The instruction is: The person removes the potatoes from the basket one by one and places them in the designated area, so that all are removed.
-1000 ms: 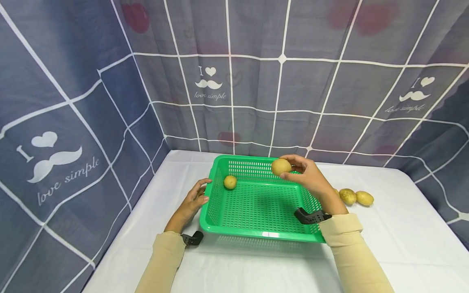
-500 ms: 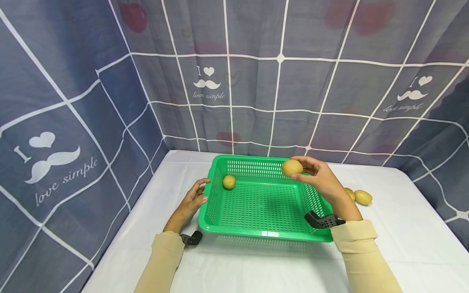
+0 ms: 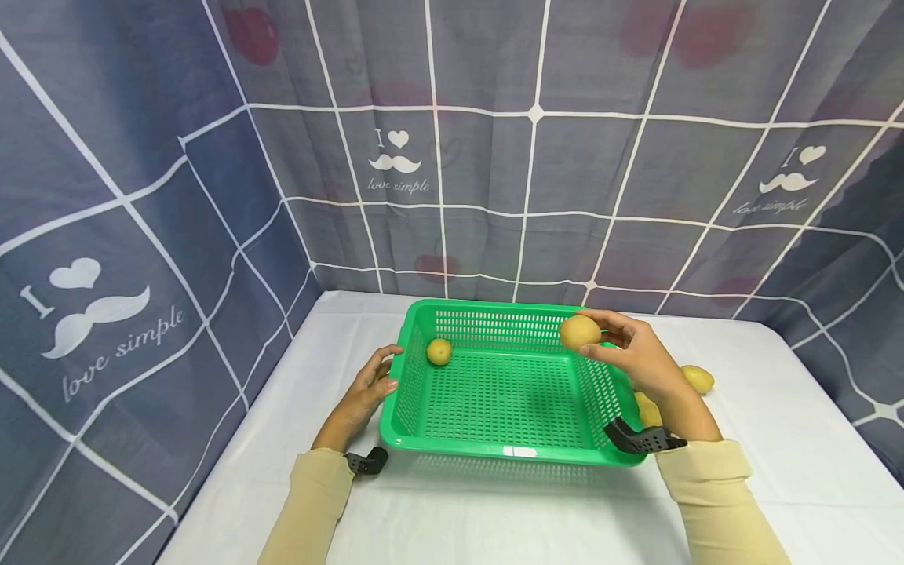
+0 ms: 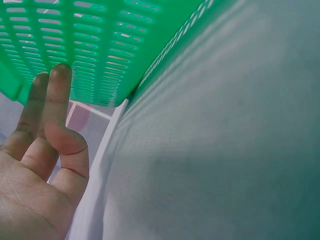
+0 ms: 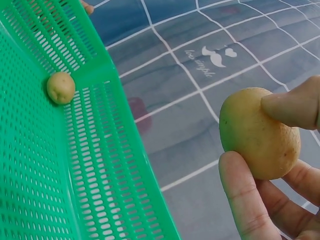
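Up over the far right part of the basket [image 3: 466,448], hold the potato [image 3: 580,333] with the right grip [image 3: 636,353], clamped on snugly, thumb on the near side and fingers on the far side. Squeeze just enough; treat the skin as smooth and maybe slippery. Move slowly and stay higher than the rim, so as not to knock the wall. Before letting go, get low, then spread the fingers bit by bit. Left of the right grip, down in the far left corner of the basket, see a second potato [image 3: 439,351]; do not bump. Below the right grip, just outside the basket's right wall, notice a third potato [image 3: 647,410], partly hidden. Past that, to the right on the bench [image 3: 494,518], find a fourth potato [image 3: 698,380]. Well to the left of the right grip, rest the left grip [image 3: 364,392] at the basket's left rim, fingers mostly straight, apart from the thumb and clamped on nothing. Push only lightly there, to stop any sliding.
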The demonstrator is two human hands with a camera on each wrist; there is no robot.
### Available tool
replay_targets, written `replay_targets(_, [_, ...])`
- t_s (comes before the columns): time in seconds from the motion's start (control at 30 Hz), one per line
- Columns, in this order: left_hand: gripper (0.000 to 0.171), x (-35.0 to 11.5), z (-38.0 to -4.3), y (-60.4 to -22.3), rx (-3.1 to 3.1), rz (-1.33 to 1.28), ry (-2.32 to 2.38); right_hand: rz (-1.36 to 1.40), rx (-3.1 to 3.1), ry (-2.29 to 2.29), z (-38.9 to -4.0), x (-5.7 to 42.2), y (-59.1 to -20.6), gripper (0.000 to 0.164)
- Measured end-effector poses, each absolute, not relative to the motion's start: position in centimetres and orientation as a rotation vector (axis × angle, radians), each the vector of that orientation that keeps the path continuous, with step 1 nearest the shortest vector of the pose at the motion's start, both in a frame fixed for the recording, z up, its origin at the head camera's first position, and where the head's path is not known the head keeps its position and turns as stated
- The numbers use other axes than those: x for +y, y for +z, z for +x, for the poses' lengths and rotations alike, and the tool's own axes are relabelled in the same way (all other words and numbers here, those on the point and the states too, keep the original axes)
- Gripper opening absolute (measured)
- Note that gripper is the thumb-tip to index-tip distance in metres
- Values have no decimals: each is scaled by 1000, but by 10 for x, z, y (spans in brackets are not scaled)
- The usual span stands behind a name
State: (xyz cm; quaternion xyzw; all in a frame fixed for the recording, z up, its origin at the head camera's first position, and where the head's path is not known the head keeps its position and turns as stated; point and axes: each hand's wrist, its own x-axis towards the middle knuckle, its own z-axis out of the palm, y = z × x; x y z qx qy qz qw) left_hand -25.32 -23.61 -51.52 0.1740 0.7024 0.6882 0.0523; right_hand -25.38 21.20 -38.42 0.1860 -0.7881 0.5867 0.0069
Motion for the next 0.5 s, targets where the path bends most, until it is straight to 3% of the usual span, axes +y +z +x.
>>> replay_targets(0.5, [64,-238,-254,-518,2109,578,2128,603,-2410,1828,-241,240,-389,51])
